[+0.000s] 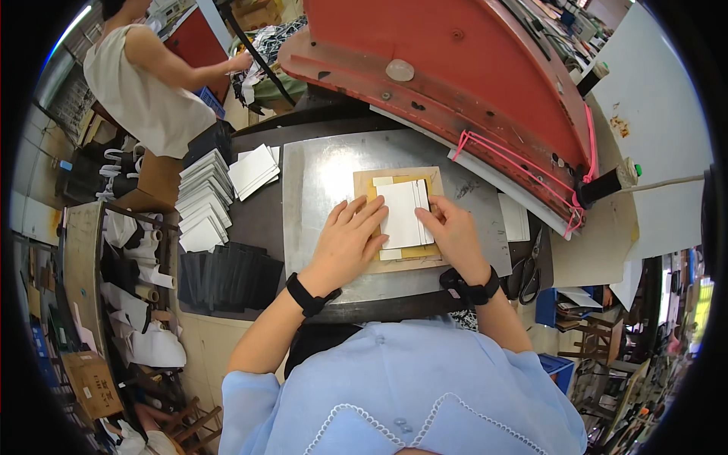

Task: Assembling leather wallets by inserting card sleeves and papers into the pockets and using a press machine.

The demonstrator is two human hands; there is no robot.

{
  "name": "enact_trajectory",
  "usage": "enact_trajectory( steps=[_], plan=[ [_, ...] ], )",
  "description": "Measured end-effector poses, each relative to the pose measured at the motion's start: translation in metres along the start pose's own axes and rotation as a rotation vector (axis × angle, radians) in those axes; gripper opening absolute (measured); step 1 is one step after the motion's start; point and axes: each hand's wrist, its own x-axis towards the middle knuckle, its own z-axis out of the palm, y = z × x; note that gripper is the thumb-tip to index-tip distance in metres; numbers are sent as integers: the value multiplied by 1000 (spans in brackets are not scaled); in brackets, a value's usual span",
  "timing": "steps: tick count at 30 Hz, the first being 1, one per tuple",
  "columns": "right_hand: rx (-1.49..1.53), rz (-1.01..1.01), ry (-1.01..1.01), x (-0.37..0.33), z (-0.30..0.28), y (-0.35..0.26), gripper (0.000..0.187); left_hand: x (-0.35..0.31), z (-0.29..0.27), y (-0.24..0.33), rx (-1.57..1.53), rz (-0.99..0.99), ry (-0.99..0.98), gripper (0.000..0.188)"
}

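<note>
In front of me a white rectangular sheet lies on a yellow-edged jig, which rests on a tan board. My left hand lies flat along the sheet's left side, fingers stretched out and fingertips on its edge. At the sheet's right edge, my right hand has its thumb on top and its bent fingers beside the jig, gripping the edge. Dark lines run along the sheet's right side; what lies under it is hidden. Beneath the board is a grey metal plate.
A red machine head with pink cord overhangs the plate's far right. Stacks of white pieces and black pieces stand left. Scissors lie right. Another person works at far left.
</note>
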Motion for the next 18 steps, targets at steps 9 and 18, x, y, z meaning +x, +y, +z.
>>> enact_trajectory(
  steps=[9,18],
  plan=[
    [128,-42,55,-8,7,15,44,2,-6,-5,-128,-31,-44,41],
    [282,-18,-19,1,6,28,43,7,1,-14,-226,-18,0,32]
  ],
)
